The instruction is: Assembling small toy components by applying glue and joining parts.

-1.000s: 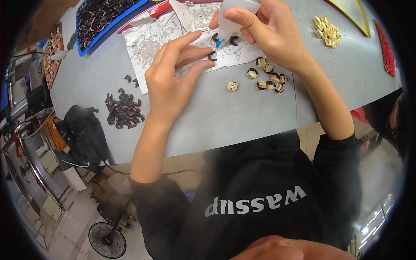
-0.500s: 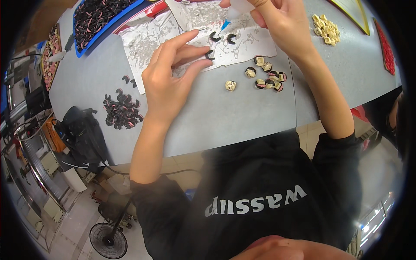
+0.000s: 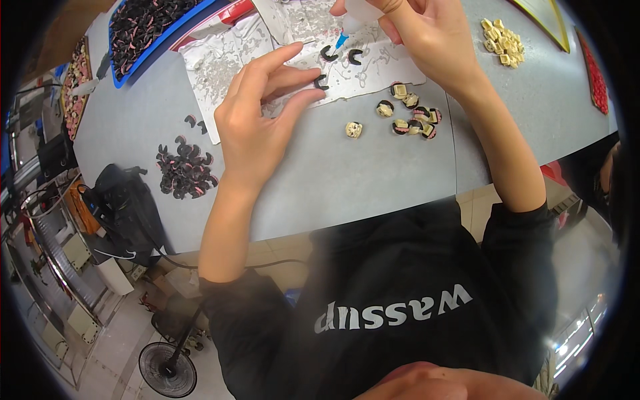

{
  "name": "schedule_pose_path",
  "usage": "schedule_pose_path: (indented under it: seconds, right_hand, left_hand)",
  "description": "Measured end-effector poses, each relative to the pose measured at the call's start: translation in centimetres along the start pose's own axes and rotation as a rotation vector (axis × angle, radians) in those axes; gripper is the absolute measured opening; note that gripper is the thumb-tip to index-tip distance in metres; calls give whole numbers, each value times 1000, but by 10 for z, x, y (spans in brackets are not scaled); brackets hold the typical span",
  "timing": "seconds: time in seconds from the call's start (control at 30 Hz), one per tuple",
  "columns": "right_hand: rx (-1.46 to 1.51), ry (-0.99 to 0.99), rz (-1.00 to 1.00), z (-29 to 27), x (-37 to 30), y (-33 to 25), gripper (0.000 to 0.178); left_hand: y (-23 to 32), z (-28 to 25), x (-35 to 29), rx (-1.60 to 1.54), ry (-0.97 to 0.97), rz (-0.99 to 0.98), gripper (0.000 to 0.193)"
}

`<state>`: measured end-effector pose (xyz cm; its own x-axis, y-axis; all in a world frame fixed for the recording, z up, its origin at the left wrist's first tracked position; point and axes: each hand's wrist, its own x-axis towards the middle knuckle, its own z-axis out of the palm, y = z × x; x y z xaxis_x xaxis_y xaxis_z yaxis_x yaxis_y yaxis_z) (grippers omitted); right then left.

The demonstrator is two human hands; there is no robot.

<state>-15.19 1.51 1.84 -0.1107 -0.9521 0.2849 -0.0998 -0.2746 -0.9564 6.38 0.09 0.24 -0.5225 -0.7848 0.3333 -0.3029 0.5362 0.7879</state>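
My right hand [image 3: 427,40] grips a translucent squeeze bottle [image 3: 363,13] with a blue nozzle [image 3: 342,40]. The nozzle points down at a black C-shaped piece [image 3: 327,54] on the stained white paper [image 3: 293,100]; whether they touch I cannot tell. Just right of it lies a second black C-shaped piece [image 3: 355,57]. Between the thumb and a fingertip of my left hand [image 3: 257,120] sits a third black C-shaped piece [image 3: 321,83], near the paper's front edge. Its index finger stretches out above the paper.
Loose black-and-pink pieces [image 3: 183,170] form a pile at left, below a blue tray [image 3: 120,77] full of similar ones. Several assembled cream-and-black pieces [image 3: 417,120] and a single cream piece [image 3: 353,129] lie in front. Cream parts [image 3: 503,43] and red parts [image 3: 593,73] are farther right.
The bottle and its blue nozzle have shifted slightly left and down, closer to the leftmost upper C-shaped piece. My left hand keeps nearly the same place and pinch.
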Motion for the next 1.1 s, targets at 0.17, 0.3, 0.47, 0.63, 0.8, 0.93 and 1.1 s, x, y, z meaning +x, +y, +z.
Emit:
schedule_pose_path:
  seconds: [0.17, 0.3, 0.47, 0.63, 0.8, 0.93, 1.1]
  right_hand:
    - [13, -22, 85, 0, 0, -6, 14]
    - [49, -9, 26, 0, 0, -1, 14]
    - [29, 32, 26, 0, 1, -1, 14]
    - [-12, 25, -6, 1, 2, -1, 17]
    - [16, 23, 65, 2, 0, -4, 17]
    - [6, 25, 86, 2, 0, -5, 17]
    - [-4, 24, 63, 2, 1, -4, 18]
  left_hand:
    - [1, -1, 0, 10, 1, -8, 44]
    - [1, 0, 0, 9, 0, -8, 44]
    - [0, 0, 0, 12, 4, -1, 44]
    - [1, -1, -1, 30, 2, 10, 44]
    - [1, 0, 0, 23, 1, 12, 44]
    - [-1, 0, -1, 20, 3, 11, 44]
    - [1, -1, 0, 16, 2, 2, 44]
